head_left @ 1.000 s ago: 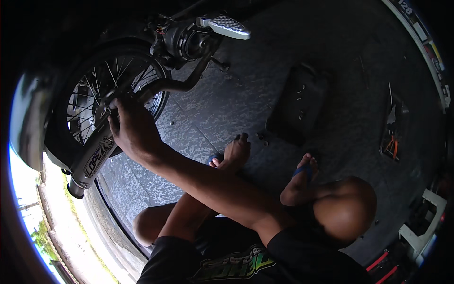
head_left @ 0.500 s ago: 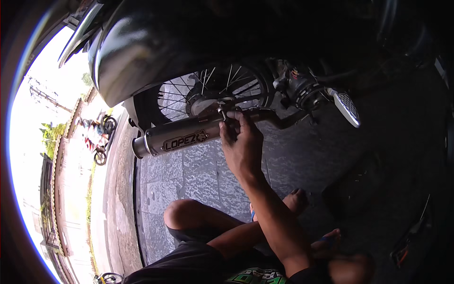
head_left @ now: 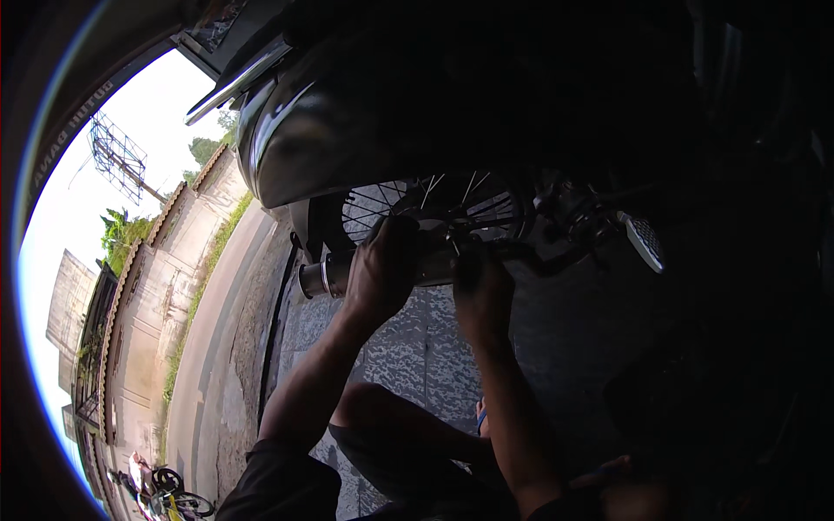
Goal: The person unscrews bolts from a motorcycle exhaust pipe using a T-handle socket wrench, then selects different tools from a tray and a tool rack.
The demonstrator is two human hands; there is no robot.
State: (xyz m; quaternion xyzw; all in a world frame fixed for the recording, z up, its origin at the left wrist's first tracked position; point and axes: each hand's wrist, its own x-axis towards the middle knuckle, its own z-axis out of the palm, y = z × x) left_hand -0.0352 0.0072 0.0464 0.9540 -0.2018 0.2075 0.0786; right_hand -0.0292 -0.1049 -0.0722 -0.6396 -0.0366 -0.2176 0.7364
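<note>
My left hand (head_left: 382, 273) is closed over the top of the silver exhaust muffler (head_left: 314, 280), beside its mounting point. My right hand (head_left: 479, 293) has its fingers closed at the muffler's bracket, around a small shiny part (head_left: 455, 243), too dark to make out. Behind both hands is the motorcycle's spoked rear wheel (head_left: 439, 200), under the dark glossy body panel (head_left: 304, 130). The bent exhaust pipe (head_left: 547, 262) runs right from the muffler, below a silver footpeg (head_left: 643, 240).
My bent knee (head_left: 356, 404) rests over the tiled floor (head_left: 400, 339). A dark, indistinct tray (head_left: 638, 391) lies at the right. Outside at the left are a road (head_left: 208, 321), a wall (head_left: 148, 339) and someone with motorbikes (head_left: 143, 478).
My left hand has risen from low by my foot onto the muffler. My right hand stays at the bracket. The view has swung toward the street, and the motorbike outside appears lower down.
</note>
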